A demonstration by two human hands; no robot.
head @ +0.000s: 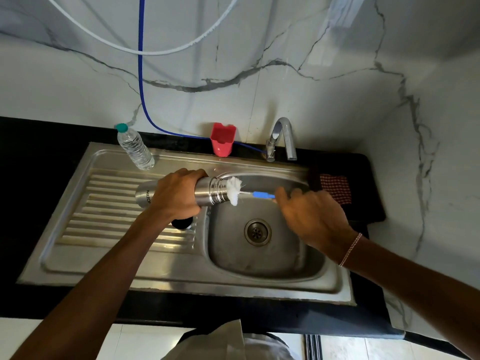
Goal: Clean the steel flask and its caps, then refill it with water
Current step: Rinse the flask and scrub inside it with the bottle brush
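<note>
Flask (207,191), ribbed steel cylinder, wrapped in left hand (176,194) grip; right hand (311,216) grip holds fluffy white bristle brush (233,190).

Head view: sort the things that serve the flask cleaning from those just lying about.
In use: steel flask in left hand, bottle brush in right hand, sink, tap, dark round thing, likely a cap.
Lying about: plastic water bottle, red holder, checked cloth.
</note>
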